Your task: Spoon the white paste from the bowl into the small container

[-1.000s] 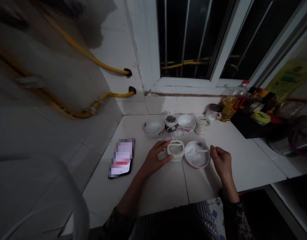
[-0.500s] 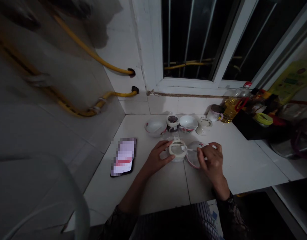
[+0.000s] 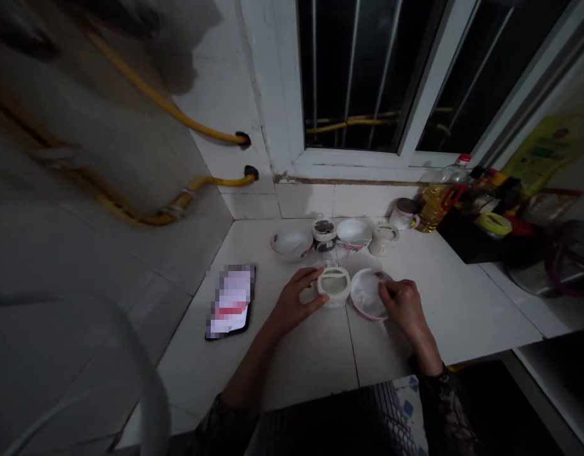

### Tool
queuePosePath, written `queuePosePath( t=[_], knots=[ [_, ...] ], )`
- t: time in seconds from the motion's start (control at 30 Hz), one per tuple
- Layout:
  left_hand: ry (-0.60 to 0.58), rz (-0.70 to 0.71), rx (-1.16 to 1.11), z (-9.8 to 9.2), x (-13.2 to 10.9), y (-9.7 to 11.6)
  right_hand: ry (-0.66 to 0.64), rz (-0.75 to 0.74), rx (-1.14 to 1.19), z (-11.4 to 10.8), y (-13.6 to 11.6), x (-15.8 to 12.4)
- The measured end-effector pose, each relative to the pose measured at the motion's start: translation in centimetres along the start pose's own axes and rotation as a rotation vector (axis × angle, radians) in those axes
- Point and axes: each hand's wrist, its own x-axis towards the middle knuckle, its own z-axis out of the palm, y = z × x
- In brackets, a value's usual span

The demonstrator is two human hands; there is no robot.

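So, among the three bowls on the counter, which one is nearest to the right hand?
The front bowl, beside the jar at the left hand. The right hand is over its rim; the back-left bowl and back-right bowl stand farther away.

As for the small, squarish, see-through jar with a cream-coloured rim (image 3: pixel 334 303): stands upright on the white tiled surface (image 3: pixel 463 310), roughly midway between rear and front edges, open on top, with a pale bar across the back of its mouth and a clear plastic lid (image 3: pixel 326 256) tipped toward the rear edge. As for the round white bowl with a pinkish-red rim (image 3: pixel 363 313): sits level just beside, farther from the left edge, holding white powdery material (image 3: pixel 365 285). As for the slim whitish spoon (image 3: pixel 374 294): slants into the bowl, largely hidden.
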Motion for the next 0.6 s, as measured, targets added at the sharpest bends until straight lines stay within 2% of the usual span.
queuePosePath(
  t=[0.13, 0.33, 0.6],
  knots=[
    [0.005, 0.010, -0.012, 0.0, 0.0, 0.1, 0.025, 0.012, 0.055, 0.3, -0.6, 0.2],
    [-0.005, 0.002, -0.003, -0.1, 0.0, 0.0, 0.086, 0.089, 0.166, -0.2, 0.0, 0.0],
    [-0.010, 0.015, 0.000, -0.2, 0.1, 0.2, 0.079, 0.433, 0.491, -0.5, 0.7, -0.7]
  ],
)
